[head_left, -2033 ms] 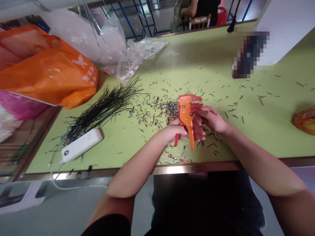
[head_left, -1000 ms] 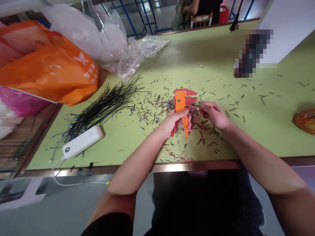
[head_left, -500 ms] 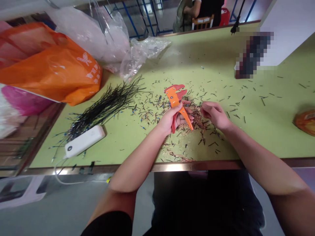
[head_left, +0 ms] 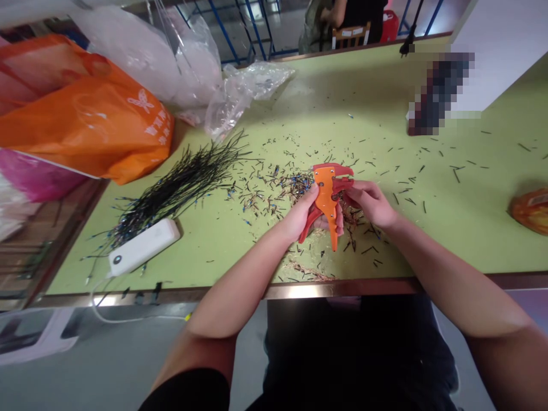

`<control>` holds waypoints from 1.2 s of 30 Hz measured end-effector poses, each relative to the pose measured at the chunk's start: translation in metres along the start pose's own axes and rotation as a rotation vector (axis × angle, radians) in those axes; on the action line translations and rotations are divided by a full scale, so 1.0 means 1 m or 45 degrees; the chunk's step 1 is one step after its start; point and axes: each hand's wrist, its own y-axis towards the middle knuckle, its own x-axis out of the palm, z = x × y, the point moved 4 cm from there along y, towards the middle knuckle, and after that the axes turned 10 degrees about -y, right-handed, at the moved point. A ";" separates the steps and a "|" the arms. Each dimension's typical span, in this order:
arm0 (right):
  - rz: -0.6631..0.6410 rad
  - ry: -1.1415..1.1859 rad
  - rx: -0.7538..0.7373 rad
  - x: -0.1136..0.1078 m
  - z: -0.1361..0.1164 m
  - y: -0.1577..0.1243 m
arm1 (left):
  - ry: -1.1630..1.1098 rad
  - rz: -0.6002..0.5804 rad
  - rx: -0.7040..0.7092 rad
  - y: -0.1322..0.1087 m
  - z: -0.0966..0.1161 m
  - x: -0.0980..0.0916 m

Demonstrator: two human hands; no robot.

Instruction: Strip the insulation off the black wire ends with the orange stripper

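In the head view, my left hand (head_left: 300,218) is wrapped around the handles of an orange and red wire stripper (head_left: 326,191), its jaws pointing up and to the right. Fingers pinched together, my right hand (head_left: 373,203) is right at those jaws. Whatever it pinches is too small or hidden to make out. Under and around both hands lie short black wire offcuts, bits with blue ends (head_left: 302,184) and copper-coloured strands (head_left: 314,272). Left of them is a bundle of long black wires (head_left: 184,177).
A white power bank (head_left: 145,246) with a cable lies beside the bundle. Orange (head_left: 98,120) and clear plastic bags (head_left: 252,85) fill the back left. At right are a white panel (head_left: 492,57) and an orange packet (head_left: 531,212). A person (head_left: 359,17) sits beyond the table.
The wire stripper has turned more upright and shifted right and slightly down in my left hand. Its jaws now meet my right hand's fingers, which were apart from it before.
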 end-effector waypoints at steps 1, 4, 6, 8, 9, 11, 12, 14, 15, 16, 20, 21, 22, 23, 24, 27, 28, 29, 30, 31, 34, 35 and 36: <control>-0.010 0.001 -0.002 0.001 0.000 0.000 | -0.013 -0.007 0.007 0.000 0.000 0.001; -0.042 -0.003 -0.026 0.003 -0.004 -0.001 | -0.048 -0.030 0.048 0.002 0.003 0.003; -0.059 0.010 -0.023 0.006 -0.008 -0.002 | -0.045 -0.016 0.048 0.003 0.004 0.004; -0.102 0.064 0.013 0.010 -0.012 -0.003 | -0.030 0.000 0.022 0.003 0.004 0.005; -0.147 0.108 0.038 0.013 -0.014 -0.004 | -0.018 -0.003 0.012 0.003 0.004 0.006; -0.260 0.218 0.095 0.020 -0.017 -0.005 | 0.016 -0.031 0.009 0.002 0.003 0.009; -0.310 0.274 0.126 0.022 -0.018 -0.006 | 0.035 -0.046 0.012 0.002 0.002 0.011; -0.355 0.358 0.175 0.025 -0.018 -0.007 | 0.056 -0.052 0.021 0.002 -0.001 0.012; -0.346 0.379 0.188 0.025 -0.017 -0.007 | 0.055 -0.045 0.025 0.003 -0.002 0.012; -0.332 0.388 0.189 0.025 -0.016 -0.007 | 0.048 -0.037 0.030 0.003 -0.003 0.012; -0.285 0.349 0.164 0.023 -0.010 -0.008 | 0.024 -0.064 0.035 0.003 -0.005 0.012; -0.258 0.322 0.160 0.023 -0.008 -0.008 | 0.030 -0.069 0.029 0.003 -0.006 0.012; -0.219 0.290 0.154 0.022 -0.006 -0.008 | 0.039 -0.065 0.023 0.003 -0.006 0.012; -0.176 0.255 0.150 0.020 -0.005 -0.008 | 0.049 -0.053 0.015 0.003 -0.006 0.013; -0.140 0.224 0.147 0.020 -0.003 -0.008 | 0.057 -0.039 0.006 0.003 -0.007 0.013; -0.116 0.186 0.155 0.020 0.002 -0.008 | 0.044 -0.017 0.013 0.003 -0.009 0.014; -0.122 0.184 0.157 0.020 0.004 -0.008 | 0.032 -0.012 0.026 0.004 -0.009 0.015; -0.123 0.182 0.155 0.021 0.006 -0.008 | 0.022 0.002 0.039 0.005 -0.011 0.014; -0.120 0.178 0.152 0.021 0.007 -0.007 | 0.015 0.024 0.051 0.006 -0.012 0.014; -0.117 0.172 0.144 0.021 0.009 -0.007 | 0.014 0.053 0.059 0.007 -0.013 0.013; -0.105 0.133 0.110 0.022 0.013 -0.005 | 0.020 0.130 0.078 0.009 -0.018 0.010; -0.109 0.122 0.099 0.022 0.013 -0.005 | 0.024 0.137 0.082 0.010 -0.019 0.009; -0.115 0.118 0.092 0.023 0.013 -0.004 | 0.026 0.138 0.088 0.010 -0.019 0.009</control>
